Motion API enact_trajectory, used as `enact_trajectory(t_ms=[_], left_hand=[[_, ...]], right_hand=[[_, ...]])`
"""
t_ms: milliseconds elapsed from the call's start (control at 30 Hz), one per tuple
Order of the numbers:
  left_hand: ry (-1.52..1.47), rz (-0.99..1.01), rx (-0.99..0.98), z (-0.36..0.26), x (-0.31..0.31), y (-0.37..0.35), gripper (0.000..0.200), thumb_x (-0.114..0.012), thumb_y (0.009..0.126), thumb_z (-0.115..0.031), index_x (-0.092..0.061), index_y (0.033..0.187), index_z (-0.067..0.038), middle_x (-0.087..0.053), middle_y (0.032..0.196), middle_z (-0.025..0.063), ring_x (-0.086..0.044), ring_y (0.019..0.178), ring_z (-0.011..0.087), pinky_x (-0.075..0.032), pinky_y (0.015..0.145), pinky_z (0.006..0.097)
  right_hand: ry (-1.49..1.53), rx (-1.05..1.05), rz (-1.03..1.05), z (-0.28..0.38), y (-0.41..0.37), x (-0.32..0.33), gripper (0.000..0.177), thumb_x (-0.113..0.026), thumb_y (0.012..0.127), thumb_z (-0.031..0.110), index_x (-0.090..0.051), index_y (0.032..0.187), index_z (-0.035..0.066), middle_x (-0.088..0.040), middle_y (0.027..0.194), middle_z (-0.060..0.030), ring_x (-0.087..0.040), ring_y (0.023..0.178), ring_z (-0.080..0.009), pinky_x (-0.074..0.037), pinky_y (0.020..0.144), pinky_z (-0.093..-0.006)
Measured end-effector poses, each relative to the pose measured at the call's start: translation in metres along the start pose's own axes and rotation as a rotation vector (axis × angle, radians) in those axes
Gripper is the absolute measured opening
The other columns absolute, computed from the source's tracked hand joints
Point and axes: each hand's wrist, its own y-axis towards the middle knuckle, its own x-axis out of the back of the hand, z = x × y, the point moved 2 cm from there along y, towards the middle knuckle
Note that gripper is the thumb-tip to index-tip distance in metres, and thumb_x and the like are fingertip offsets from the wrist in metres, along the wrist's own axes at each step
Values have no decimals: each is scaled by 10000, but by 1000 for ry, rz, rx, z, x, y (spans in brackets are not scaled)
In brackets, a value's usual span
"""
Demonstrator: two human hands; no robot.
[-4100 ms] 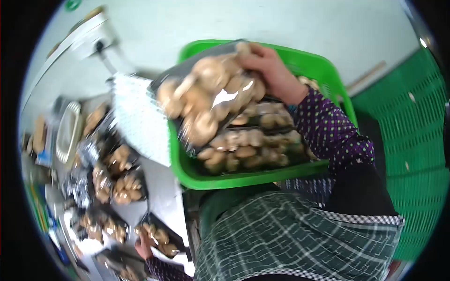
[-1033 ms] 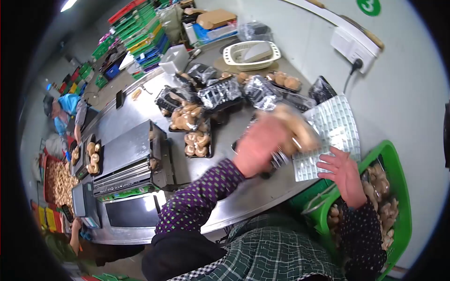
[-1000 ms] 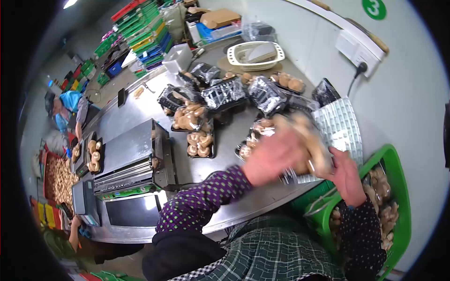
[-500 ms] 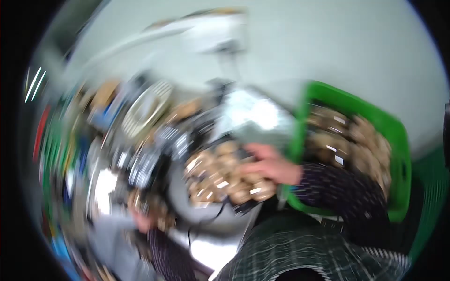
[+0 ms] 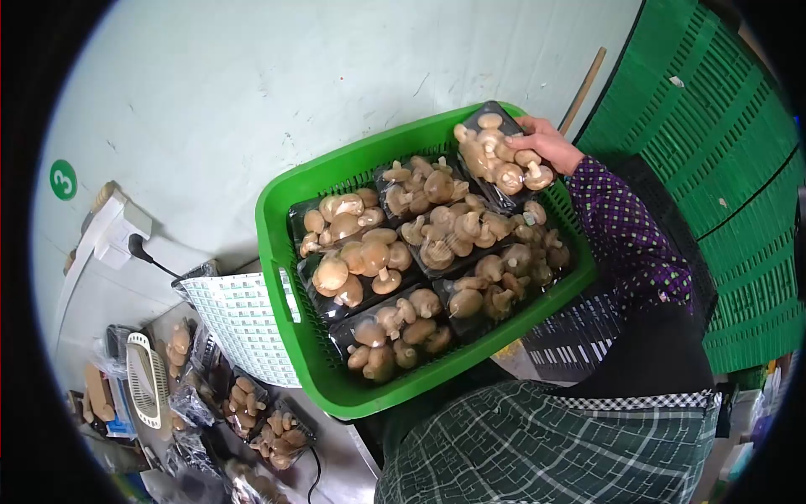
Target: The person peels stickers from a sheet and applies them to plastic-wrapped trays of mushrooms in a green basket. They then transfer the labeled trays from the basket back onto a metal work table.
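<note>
Black plastic is backing the pack (image 5: 502, 168) of mushrooms, which is slanting at the upper right corner of the green basket (image 5: 270, 223), just above and right of the frame's centre. The right hand (image 5: 546, 147) is gripping its right edge, thumb and fingers clamped on it; whether the underside is touching anything, I cannot tell. The left hand is lying outside the frame, so its grip cannot be told.

Other packs (image 5: 357, 265) are filling most of the basket, mushrooms facing up. Judging from this, the person is at the placing step, and the next move is calling for easing the pack flat into that corner, its film unsnagged, before letting go.

Further out, a printed sheet (image 5: 243, 323) is hanging over the counter (image 5: 344, 445) edge, left of the basket. At lower left, more packs (image 5: 281, 437) are crowding the counter, with a white tray (image 5: 147, 378) standing beyond them. A plug (image 5: 138, 246) is sitting in the wall socket at left, while green crates (image 5: 730, 160) are lining the right side.
</note>
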Motion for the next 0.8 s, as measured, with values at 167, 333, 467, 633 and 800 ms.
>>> enact_trajectory(t_ms=[167, 333, 467, 633, 800], left_hand=[[1, 189, -205, -125, -51, -28, 504, -295, 968, -205, -282, 1456, -76, -291, 1477, 201, -452, 1254, 335, -514, 930, 416], [-443, 460, -310, -208, -136, -77, 498, -340, 971, -86, -261, 1461, -41, -327, 1471, 186, -495, 1221, 291, -338, 1070, 370], [-625, 498, -1053, -382, -134, -172, 747, -651, 760, -62, -298, 1412, 34, -431, 1362, 219, -459, 1228, 332, -332, 1052, 425], [-450, 425, -1874, -458, -176, -290, 416, -563, 782, -114, -555, 1198, -103, -493, 1318, 155, -429, 1241, 455, -500, 817, 438], [-373, 750, -1776, -445, -206, -340, 753, -765, 624, -256, -474, 1298, -87, -400, 1406, 166, -385, 1299, 358, -387, 995, 468]], right_hand=[[19, -132, 58, -72, 32, 24, 467, -698, 808, 188, -529, 1166, -61, -609, 1021, -101, -593, 909, -171, -472, 829, -283], [-323, 87, -89, -142, 64, 29, 523, -677, 840, 256, -507, 1203, -79, -590, 1126, -162, -588, 966, -191, -470, 850, -280], [-902, 407, -345, -86, 29, 6, 551, -644, 859, 390, -541, 1187, -41, -599, 1120, -171, -598, 990, -246, -492, 826, -346], [614, 60, 490, -8, -25, -54, 430, -629, 890, 348, -572, 1155, 14, -617, 1057, -63, -572, 940, -118, -489, 761, -277], [167, 39, 57, -33, -57, 5, 366, -676, 834, 158, -569, 1133, -25, -626, 1043, -69, -594, 894, -123, -495, 774, -259]])
